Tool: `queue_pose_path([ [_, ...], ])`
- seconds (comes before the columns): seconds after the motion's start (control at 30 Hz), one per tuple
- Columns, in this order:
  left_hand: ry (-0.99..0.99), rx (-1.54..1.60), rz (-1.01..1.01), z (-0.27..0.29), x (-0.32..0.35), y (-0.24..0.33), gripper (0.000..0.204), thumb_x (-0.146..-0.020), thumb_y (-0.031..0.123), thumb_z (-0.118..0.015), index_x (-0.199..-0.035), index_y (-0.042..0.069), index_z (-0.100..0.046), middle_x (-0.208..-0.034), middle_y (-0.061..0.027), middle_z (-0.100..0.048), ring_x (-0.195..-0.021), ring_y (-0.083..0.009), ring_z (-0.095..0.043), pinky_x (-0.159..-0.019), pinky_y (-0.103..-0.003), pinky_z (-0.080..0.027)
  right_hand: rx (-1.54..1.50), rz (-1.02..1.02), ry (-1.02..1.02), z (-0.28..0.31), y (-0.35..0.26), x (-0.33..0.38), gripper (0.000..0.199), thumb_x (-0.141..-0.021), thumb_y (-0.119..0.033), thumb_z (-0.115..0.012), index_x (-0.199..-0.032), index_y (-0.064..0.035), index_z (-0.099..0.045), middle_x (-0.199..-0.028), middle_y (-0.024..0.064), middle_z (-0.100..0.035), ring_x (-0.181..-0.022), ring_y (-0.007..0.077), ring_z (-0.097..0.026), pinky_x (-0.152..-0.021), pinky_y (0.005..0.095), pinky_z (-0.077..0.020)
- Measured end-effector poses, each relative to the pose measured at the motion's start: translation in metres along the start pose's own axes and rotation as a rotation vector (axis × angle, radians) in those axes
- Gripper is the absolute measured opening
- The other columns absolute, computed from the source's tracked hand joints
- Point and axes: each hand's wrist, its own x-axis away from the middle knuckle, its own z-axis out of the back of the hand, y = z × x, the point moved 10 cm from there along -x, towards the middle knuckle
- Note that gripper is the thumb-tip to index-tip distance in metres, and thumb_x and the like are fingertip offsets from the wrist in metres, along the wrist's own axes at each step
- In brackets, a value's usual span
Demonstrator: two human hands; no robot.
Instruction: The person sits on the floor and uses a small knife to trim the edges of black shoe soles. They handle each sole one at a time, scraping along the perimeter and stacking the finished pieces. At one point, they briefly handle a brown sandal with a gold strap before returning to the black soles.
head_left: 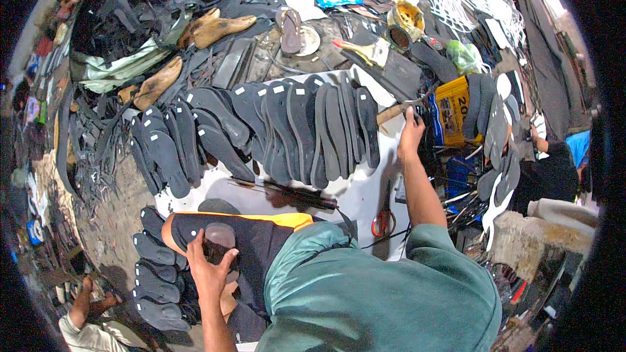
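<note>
My left hand [207, 267] is on my lap at the lower left, its thumb and fingers closed around a dark shoe sole [220, 237] that lies on black cloth. To the right, my right hand [411, 134] is stretched out past the edge of the white work surface [365, 199]. Its fingertips close on a tool with a brown wooden handle [390, 115]; the tool's kind is unclear. Beside that handle, a long row of black soles [280, 130] with small white tags covers the white surface. More tagged soles [156, 280] are stacked left of my lap.
Red-handled scissors [383, 223] lie near my right side. Wooden shoe lasts [218, 29], a sandal [289, 31] and a glue-stained can [405, 21] stand at the back. A yellow sack [452, 111] is at the right. Other people's arms [81, 303] show at lower left and far right.
</note>
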Motion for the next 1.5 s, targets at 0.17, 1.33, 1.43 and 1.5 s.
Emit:
queue_pose_path([
  [0.17,-0.065,-0.01,0.013,0.005,-0.01,0.003,0.08,-0.07,0.028,-0.094,-0.137,0.001,-0.058,-0.119,-0.0188,-0.061,-0.114,-0.0407,-0.058,-0.1,-0.049,-0.046,-0.059,-0.199,-0.114,-0.032,0.005,-0.035,0.062,-0.096,-0.048,-0.072,-0.128,0.0037,-0.058,-0.108,0.0087,-0.063,-0.101,0.0195,-0.057,-0.092,0.036,-0.045],
  [1.33,0.181,0.133,-0.237,0.028,-0.054,0.068,0.075,-0.071,0.029,-0.093,-0.134,0.001,-0.061,-0.119,-0.0172,-0.066,-0.113,-0.0368,-0.06,-0.1,-0.046,-0.045,-0.003,-0.258,-0.072,-0.027,-0.094,-0.112,0.031,-0.09,-0.033,-0.072,-0.085,-0.0036,-0.063,-0.061,0.0049,-0.055,-0.052,0.0188,-0.055,-0.048,0.0366,-0.0477],
  [1.43,0.209,0.115,-0.404,0.035,-0.076,0.135,0.07,-0.074,0.028,-0.091,-0.134,0.004,-0.063,-0.12,-0.0153,-0.068,-0.113,-0.0331,-0.061,-0.1,-0.043,-0.047,-0.133,-0.209,-0.082,-0.034,-0.13,-0.102,0.024,-0.092,-0.029,-0.071,-0.085,-0.0083,-0.06,-0.067,0.0022,-0.053,-0.049,0.0152,-0.049,-0.044,0.0333,-0.043],
  [1.5,0.223,0.136,-0.538,0.031,-0.094,0.182,0.068,-0.076,0.03,-0.091,-0.133,0.005,-0.064,-0.12,-0.0148,-0.068,-0.113,-0.0326,-0.062,-0.1,-0.043,-0.047,-0.195,-0.224,-0.09,-0.03,-0.141,-0.104,0.017,-0.092,-0.024,-0.069,-0.088,-0.0117,-0.057,-0.074,0.0048,-0.063,-0.043,0.009,-0.041,-0.042,0.028,-0.0414],
])
